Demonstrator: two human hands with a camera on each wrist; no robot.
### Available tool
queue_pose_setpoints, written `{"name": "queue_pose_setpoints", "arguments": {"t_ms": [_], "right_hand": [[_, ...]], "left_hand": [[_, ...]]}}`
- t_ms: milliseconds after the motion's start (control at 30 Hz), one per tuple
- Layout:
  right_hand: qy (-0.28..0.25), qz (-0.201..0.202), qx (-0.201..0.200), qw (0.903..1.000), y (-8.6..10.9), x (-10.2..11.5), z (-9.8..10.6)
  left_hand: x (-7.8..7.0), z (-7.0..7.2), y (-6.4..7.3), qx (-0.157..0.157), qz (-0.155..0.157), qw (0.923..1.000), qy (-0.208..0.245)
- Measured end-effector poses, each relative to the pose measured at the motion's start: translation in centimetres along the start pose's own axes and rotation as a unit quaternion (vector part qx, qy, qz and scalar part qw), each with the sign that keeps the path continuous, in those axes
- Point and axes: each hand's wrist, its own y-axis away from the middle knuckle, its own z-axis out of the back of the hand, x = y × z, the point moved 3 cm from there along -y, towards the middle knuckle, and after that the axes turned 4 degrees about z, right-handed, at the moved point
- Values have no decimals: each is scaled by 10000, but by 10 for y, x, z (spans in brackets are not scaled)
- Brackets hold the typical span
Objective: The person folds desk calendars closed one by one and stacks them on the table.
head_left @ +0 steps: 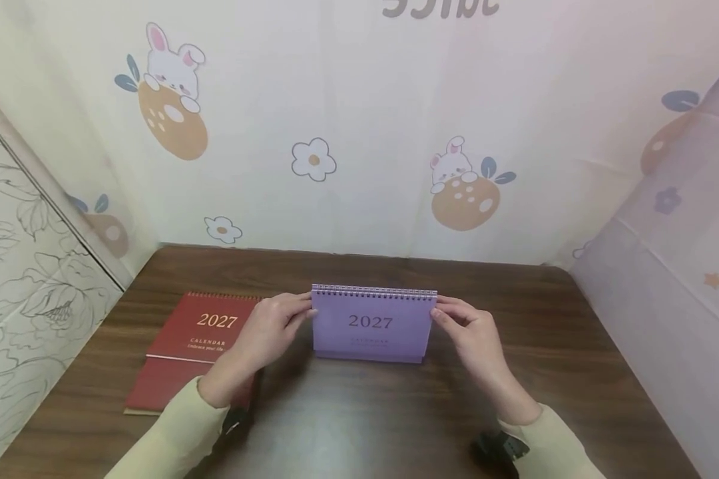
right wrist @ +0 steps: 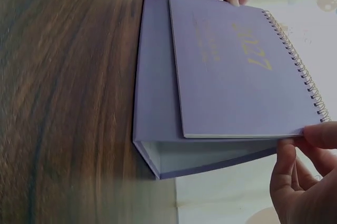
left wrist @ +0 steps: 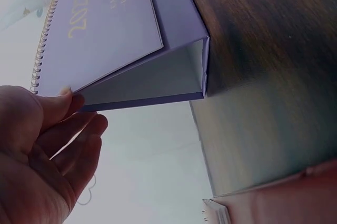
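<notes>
A purple 2027 desk calendar [head_left: 371, 332] with a spiral binding along its top stands upright on the table, its triangular base spread apart. My left hand [head_left: 278, 322] pinches its upper left edge between thumb and fingers; the left wrist view shows that thumb [left wrist: 55, 107] on the cover side. At the upper right edge, my right hand [head_left: 470, 332] pinches it likewise, as the right wrist view shows with its thumb [right wrist: 321, 135] on the front cover. The calendar's hollow base [right wrist: 216, 155] shows from the side.
A red 2027 calendar [head_left: 180, 359] lies on the left of the brown wooden table [head_left: 347, 412], partly hidden behind the left forearm. Behind the table hangs a pale curtain [head_left: 371, 86] with rabbit and flower prints. Dark straps [head_left: 500, 446] sit at the wrists.
</notes>
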Motion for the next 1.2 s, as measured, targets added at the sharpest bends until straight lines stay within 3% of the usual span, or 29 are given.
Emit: {"name": "queue_pose_setpoints", "arguments": {"t_ms": [167, 367, 500, 700, 833, 1000, 1200], "right_hand": [[285, 387, 53, 9988, -3, -1, 4], [586, 1007, 567, 9916, -7, -5, 11], [574, 1051, 1090, 9868, -10, -12, 16], [1021, 1047, 1574, 9766, -11, -22, 13], [846, 912, 1909, 9737, -10, -30, 8], [708, 842, 2155, 9703, -11, -30, 4], [828, 784, 2180, 9693, -11, -22, 5]], "left_hand": [[0, 0, -2, 248, -51, 9994, -216], [4, 0, 2, 868, 13, 9945, -593], [6, -3, 3, 1109, -25, 9919, -624], [11, -8, 2, 1405, 71, 9886, -528], [12, -11, 1, 1583, 187, 9863, -428], [13, -11, 1, 1440, 333, 9889, -135], [14, -9, 2, 1218, 541, 9902, 427]]}}
